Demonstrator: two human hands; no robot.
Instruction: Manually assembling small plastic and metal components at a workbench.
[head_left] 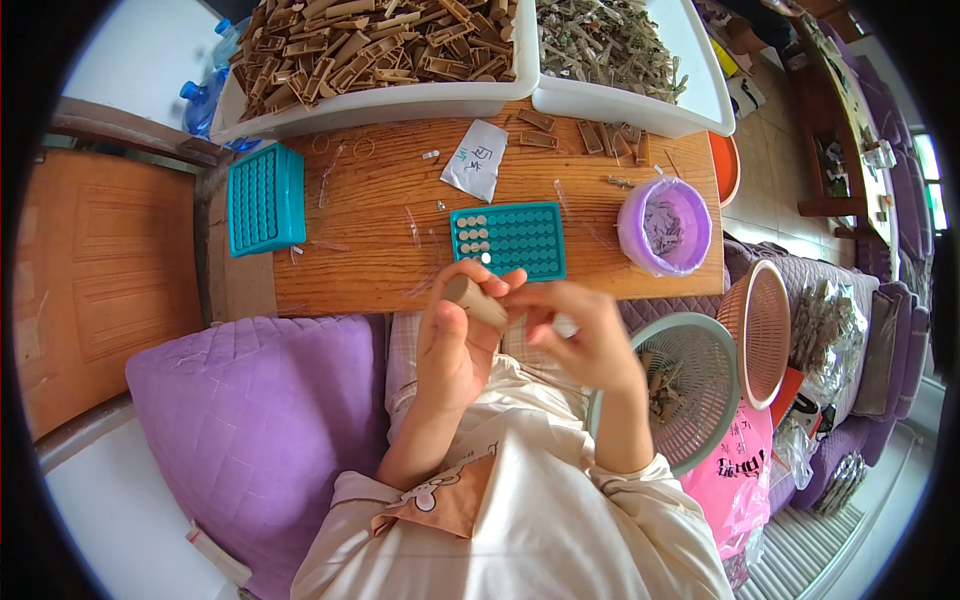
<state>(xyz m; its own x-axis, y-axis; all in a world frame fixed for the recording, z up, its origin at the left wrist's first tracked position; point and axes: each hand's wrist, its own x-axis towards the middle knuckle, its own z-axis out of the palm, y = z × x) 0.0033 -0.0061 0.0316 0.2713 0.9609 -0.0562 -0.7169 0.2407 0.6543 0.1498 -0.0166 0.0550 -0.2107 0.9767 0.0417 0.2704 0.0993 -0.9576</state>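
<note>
In my left hand (455, 335) I hold a brown half-round plastic casing (474, 302), fingers and thumb wrapped round it above my lap. My right hand (580, 330) is at the casing's right end, its index finger reaching toward it. Motion smears the right fingers, so whether they grip anything does not show. Just beyond my hands, a teal tray (525, 240) with rows of round pockets lies on the wooden table (370, 230). Several silver discs (470, 234) sit in its left columns.
At the back stand a white bin of brown casings (380, 45) and a white bin of greyish parts (610, 50). A second teal tray (266, 200) is at left. On the right are a lined purple bucket (664, 225), loose casings (600, 138) and a grey-green basket (690, 400).
</note>
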